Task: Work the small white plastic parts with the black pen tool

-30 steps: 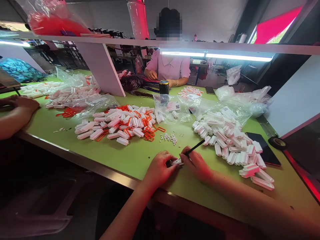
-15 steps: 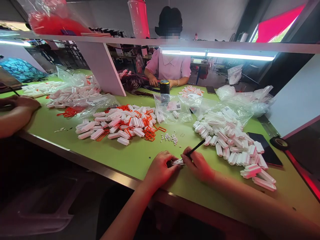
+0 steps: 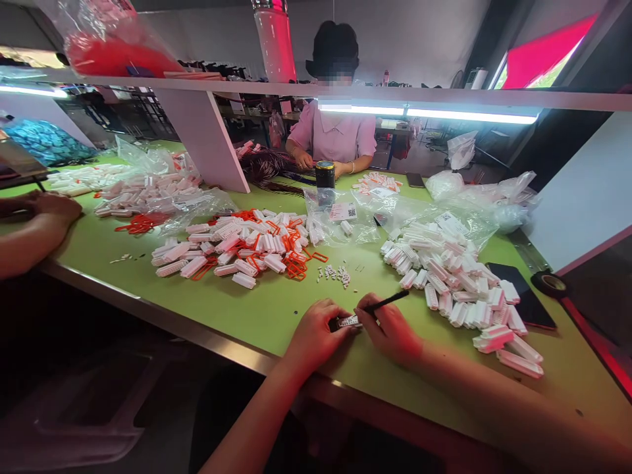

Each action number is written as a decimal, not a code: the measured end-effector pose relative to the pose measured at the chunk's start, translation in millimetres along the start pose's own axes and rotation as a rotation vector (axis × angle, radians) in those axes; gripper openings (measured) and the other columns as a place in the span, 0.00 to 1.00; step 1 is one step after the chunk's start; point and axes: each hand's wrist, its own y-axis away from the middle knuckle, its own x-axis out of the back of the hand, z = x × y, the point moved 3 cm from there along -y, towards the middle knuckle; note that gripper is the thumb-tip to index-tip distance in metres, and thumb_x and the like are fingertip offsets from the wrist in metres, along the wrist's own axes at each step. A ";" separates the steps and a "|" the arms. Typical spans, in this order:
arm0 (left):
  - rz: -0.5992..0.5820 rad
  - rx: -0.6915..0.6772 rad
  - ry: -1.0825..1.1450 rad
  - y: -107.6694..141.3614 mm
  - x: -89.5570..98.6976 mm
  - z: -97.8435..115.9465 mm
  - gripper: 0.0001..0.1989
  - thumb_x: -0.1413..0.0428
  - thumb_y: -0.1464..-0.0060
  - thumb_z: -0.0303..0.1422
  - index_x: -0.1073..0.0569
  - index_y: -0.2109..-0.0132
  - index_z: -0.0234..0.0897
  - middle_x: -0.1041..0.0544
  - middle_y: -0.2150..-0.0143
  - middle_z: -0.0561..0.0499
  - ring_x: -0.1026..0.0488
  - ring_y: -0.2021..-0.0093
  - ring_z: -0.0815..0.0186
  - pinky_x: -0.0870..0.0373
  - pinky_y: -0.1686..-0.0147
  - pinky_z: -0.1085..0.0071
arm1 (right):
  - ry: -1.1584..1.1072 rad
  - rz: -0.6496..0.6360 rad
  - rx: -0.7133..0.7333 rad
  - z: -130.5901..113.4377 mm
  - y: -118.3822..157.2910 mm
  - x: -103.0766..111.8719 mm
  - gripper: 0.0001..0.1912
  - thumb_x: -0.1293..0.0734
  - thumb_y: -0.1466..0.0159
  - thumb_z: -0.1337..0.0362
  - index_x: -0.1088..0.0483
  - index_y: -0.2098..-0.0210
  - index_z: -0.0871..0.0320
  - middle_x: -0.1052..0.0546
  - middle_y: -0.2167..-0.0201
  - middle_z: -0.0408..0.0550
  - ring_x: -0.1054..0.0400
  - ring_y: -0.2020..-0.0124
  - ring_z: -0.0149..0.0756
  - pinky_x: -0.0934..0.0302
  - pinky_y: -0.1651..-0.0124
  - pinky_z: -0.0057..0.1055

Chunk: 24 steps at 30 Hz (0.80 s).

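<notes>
My left hand (image 3: 318, 331) grips a small white connector block (image 3: 349, 320) by its left end, low over the green table. My right hand (image 3: 388, 327) pinches a black pen-like tool (image 3: 390, 301), its shaft slanting up to the right; the fingertips cover its working end at the block. Beyond my hands lie tiny white pegs (image 3: 336, 274). White blocks mixed with orange frames (image 3: 296, 263) form a heap at left centre, and a heap of white blocks (image 3: 461, 283) lies to the right.
A black can (image 3: 324, 174) stands behind clear plastic bags (image 3: 365, 227). Black tape (image 3: 550, 283) and a dark tablet (image 3: 536, 306) lie at right. A person (image 3: 332, 131) sits opposite; another person's hands (image 3: 49, 207) are at left. A shelf (image 3: 419, 96) crosses above.
The black tool has tilted flatter, its far end lower and slightly farther right. My left hand keeps its grip on the block. The whole view has shifted slightly.
</notes>
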 end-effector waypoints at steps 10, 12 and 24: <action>-0.019 0.015 -0.009 0.2 0.1 0.3 0.03 0.36 0.46 0.34 0.21 0.65 0.39 0.25 0.66 0.50 0.28 0.60 0.60 0.33 0.58 0.66 | -0.004 -0.001 0.016 -1.2 -1.2 -0.9 0.08 0.39 0.31 0.64 0.34 0.67 0.55 0.25 0.72 0.46 0.32 0.70 0.36 0.38 0.64 0.31; -0.020 0.015 -0.009 -0.1 -0.4 -0.1 0.04 0.36 0.47 0.34 0.21 0.65 0.39 0.25 0.66 0.50 0.27 0.60 0.60 0.33 0.59 0.66 | 0.001 -0.009 0.017 -1.0 -1.1 -1.6 0.08 0.39 0.31 0.64 0.33 0.67 0.55 0.25 0.71 0.46 0.32 0.70 0.36 0.38 0.64 0.31; -0.024 0.014 -0.002 0.2 -0.8 -0.4 0.02 0.37 0.46 0.32 0.21 0.65 0.39 0.25 0.66 0.51 0.28 0.60 0.60 0.34 0.59 0.67 | 0.037 -0.031 0.006 -0.4 -2.3 -4.1 0.08 0.40 0.30 0.64 0.34 0.67 0.55 0.26 0.72 0.46 0.32 0.70 0.37 0.40 0.65 0.31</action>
